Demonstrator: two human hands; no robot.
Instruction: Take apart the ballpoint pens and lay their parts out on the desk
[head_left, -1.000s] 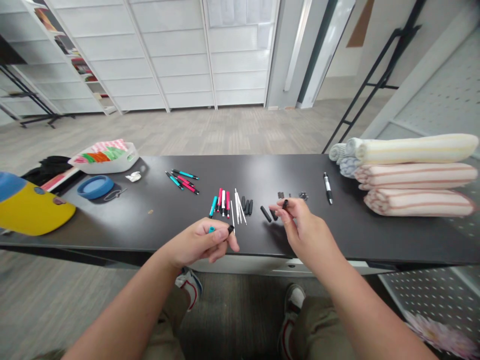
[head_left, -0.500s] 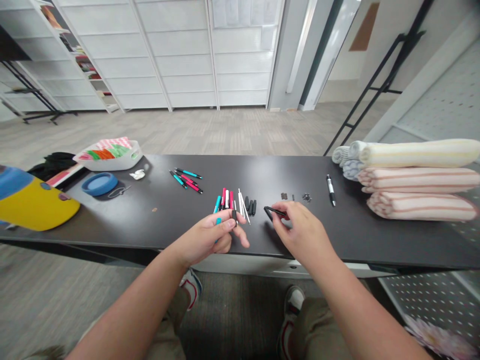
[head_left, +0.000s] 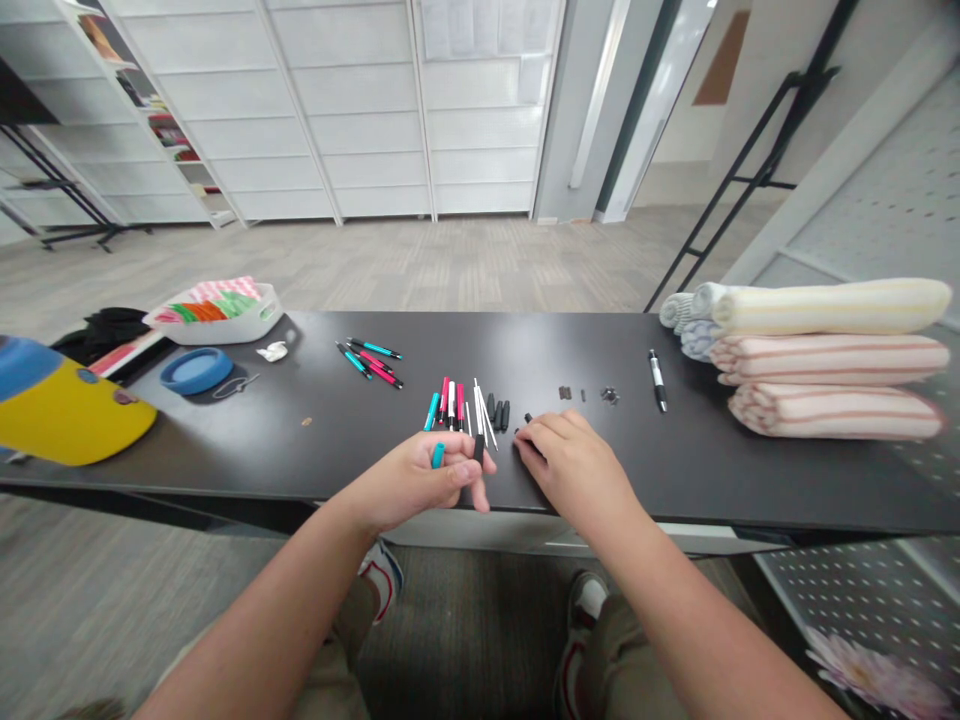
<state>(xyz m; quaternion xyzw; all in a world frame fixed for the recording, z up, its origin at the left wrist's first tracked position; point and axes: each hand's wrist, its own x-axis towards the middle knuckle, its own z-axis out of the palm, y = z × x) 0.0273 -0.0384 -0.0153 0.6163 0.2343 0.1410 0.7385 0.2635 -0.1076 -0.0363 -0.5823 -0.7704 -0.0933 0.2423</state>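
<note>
My left hand (head_left: 420,478) is closed around a teal pen part (head_left: 437,456) and a black pen piece (head_left: 478,448), just above the near edge of the black table (head_left: 300,440). My right hand (head_left: 574,465) rests on the table beside it, fingers curled over a small black pen piece (head_left: 527,418) that is mostly hidden. Right behind the hands lies a row of pen parts (head_left: 465,405): teal, pink, white and black barrels and thin white refills.
Several assembled teal and pink pens (head_left: 369,360) lie further back. Tiny black parts (head_left: 585,394) and one black-and-white pen (head_left: 657,378) sit to the right, near stacked rolled towels (head_left: 825,355). A white tray (head_left: 214,315), blue dish (head_left: 193,370) and yellow object (head_left: 67,415) stand at left.
My right hand came down from holding a black piece in the air and slid left onto the table. My left hand moved forward and up a little, toward the row of parts.
</note>
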